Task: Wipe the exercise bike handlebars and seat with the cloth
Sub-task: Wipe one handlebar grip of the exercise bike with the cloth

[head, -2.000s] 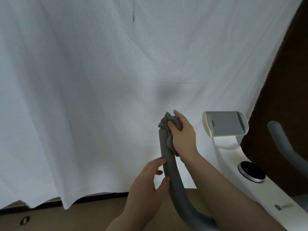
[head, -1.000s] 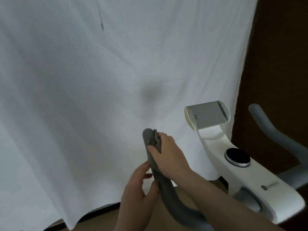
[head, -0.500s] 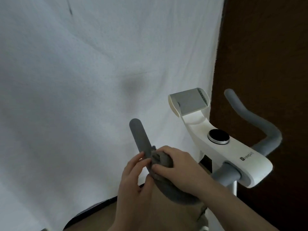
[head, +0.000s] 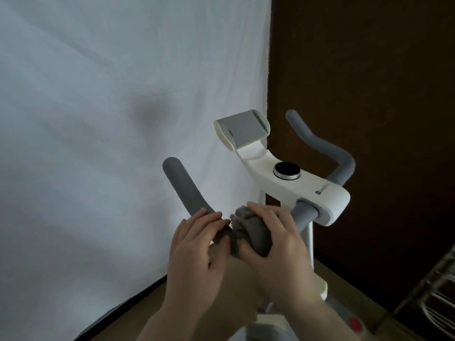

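Right hand (head: 278,244) grips grey cloth (head: 251,233) around left handlebar (head: 183,187); left hand (head: 194,252) holds alongside.

Place: a room in a home, it seems.
Signs: a white exercise bike (head: 305,190) on wood floor (head: 349,289), white sheet (head: 110,119) hung behind, dark brown wall (head: 369,70), wire rack (head: 433,291) beside.
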